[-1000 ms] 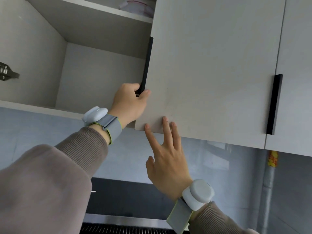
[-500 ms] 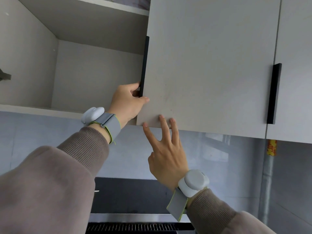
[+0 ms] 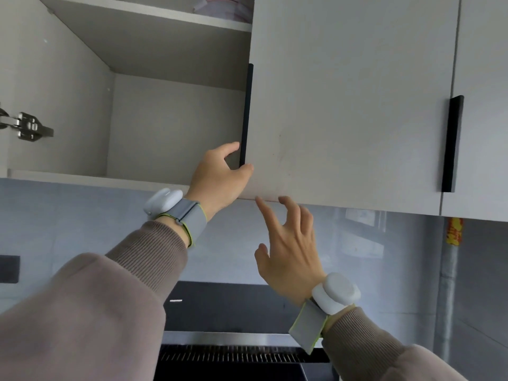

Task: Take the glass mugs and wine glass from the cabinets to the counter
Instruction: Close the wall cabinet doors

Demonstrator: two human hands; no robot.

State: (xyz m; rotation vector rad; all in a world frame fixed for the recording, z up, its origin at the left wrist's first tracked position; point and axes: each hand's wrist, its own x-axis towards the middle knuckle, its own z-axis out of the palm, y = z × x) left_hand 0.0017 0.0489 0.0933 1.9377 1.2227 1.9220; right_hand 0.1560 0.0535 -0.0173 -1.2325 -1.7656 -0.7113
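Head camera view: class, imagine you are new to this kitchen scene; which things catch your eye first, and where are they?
Two raised hands meet at the grey cabinet door: the left hand curls round its black handle, the right hand spreads open just under its bottom edge. Left of the door, the open cabinet's lower shelf shows no glassware, and a metal hinge glints on its side wall.

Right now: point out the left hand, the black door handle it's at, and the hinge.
left hand [image 3: 220, 174], head view, back of the hand.
black door handle [image 3: 246, 111], head view, middle of the bar.
hinge [image 3: 27, 129], head view, metal arm.
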